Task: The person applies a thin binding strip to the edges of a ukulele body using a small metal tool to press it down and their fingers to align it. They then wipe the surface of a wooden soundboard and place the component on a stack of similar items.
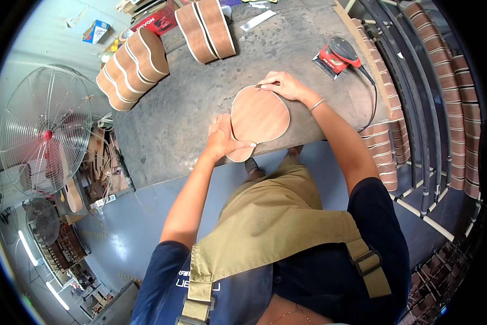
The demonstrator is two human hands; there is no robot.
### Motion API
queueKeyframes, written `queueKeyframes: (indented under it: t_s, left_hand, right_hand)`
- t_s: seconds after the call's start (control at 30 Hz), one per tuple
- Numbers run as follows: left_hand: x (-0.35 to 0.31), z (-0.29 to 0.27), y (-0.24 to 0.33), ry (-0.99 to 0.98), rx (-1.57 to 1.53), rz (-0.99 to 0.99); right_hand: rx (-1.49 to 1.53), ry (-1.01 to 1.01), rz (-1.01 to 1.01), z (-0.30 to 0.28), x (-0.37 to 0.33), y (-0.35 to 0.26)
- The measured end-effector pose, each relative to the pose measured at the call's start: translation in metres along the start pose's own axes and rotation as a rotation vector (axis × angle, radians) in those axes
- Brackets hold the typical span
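Observation:
A small guitar-shaped wooden body [260,115], likely a ukulele body, lies at the near edge of the grey workbench, its flat face up and pale binding round its rim. My left hand [220,138] grips it at the waist, thumb across the face and fingers along the side. Its smaller end juts toward me past the bench edge. At the far rim, my right hand [284,86] is closed, pinching a small dark brown piece [259,86] against the binding. What that piece is, I cannot make out.
More wooden bodies stand on edge in groups, one at the left [132,69] and another farther back [205,30]. A red and black power sander [338,57] sits at the right, its cord trailing over the edge. Left is a large fan [48,134]; right, a rack [425,97] of bodies.

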State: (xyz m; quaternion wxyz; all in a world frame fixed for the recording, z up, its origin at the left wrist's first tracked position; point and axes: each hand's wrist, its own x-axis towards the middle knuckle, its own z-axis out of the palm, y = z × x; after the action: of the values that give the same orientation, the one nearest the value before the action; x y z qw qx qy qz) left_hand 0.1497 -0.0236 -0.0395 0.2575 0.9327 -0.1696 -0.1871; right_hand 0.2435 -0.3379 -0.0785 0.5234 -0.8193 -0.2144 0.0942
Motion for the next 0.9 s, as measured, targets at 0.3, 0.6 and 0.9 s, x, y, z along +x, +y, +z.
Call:
queueKeyframes:
  t_s: [0.3, 0.6, 0.9]
  left_hand:
    - [0.006, -0.006, 0.015, -0.086, 0.105, -0.087]
    - [0.011, 0.003, 0.012, -0.092, 0.118, -0.059]
    - [0.006, -0.01, 0.01, -0.157, -0.112, -0.085]
  right_hand:
    - [0.043, 0.37, 0.192, 0.038, -0.112, -0.022]
    - [0.045, 0.956, 0.343, 0.148, -0.168, -0.072]
    - [-0.104, 1.021, 0.262, 0.203, -0.131, -0.085]
